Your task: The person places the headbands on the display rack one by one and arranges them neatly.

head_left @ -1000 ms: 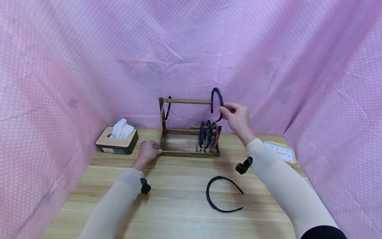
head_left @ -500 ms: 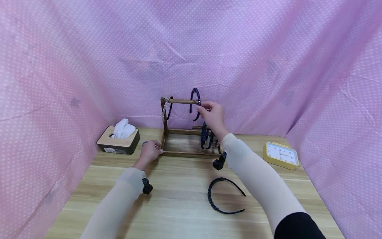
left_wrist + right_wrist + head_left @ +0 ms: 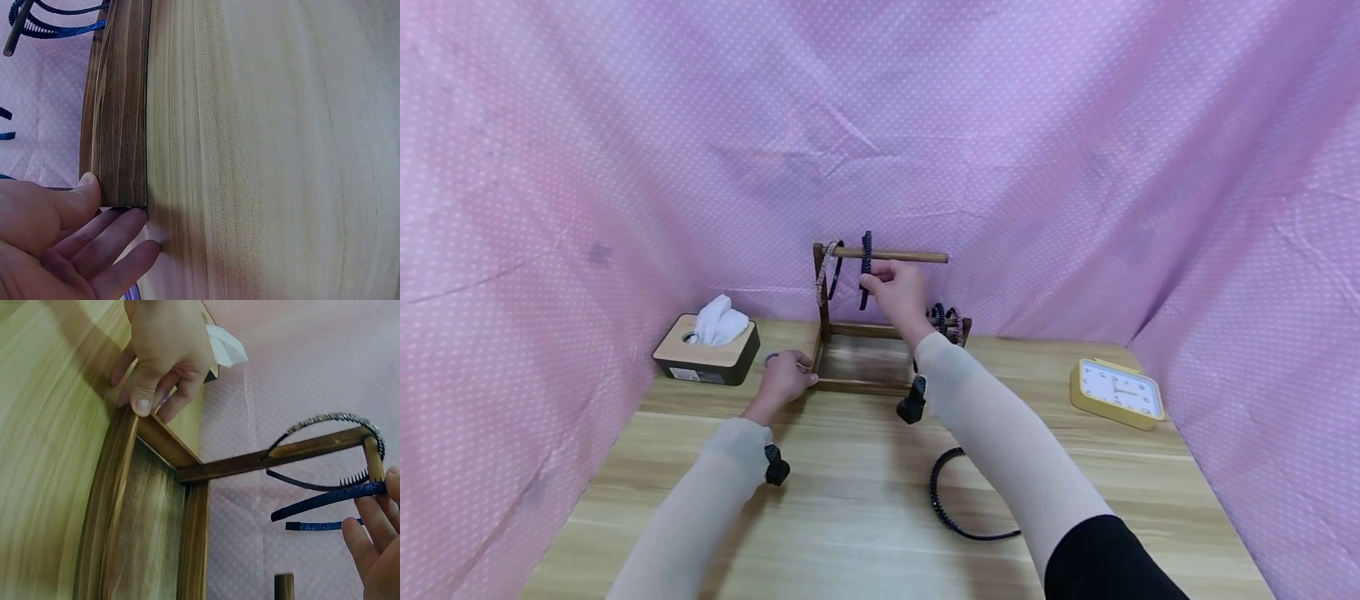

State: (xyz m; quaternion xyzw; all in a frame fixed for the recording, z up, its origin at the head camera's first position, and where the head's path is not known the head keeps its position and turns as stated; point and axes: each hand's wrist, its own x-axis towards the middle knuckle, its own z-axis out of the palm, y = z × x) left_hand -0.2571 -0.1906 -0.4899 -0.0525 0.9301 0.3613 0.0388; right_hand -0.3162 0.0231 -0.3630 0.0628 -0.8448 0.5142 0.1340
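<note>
My left hand grips the front left corner of a dark wooden headband rack. In the left wrist view its thumb lies on the rack's tray edge and fingers touch the end. Pinched in my right hand is a dark blue toothed headband, looped over the upper bar. The right wrist view shows this blue headband close to a glittery headband, which hangs at the bar's left end. Several headbands hang on the lower bar, partly behind my right wrist.
A black headband lies on the table, partly covered by my right forearm. Left of the rack stands a tissue box; a yellow clock stands at the right. Pink dotted cloth surrounds the table.
My right hand has moved left, carrying the dark blue headband from the upper bar's free end toward the glittery one. My left hand stays on the rack corner. The view has shifted slightly.
</note>
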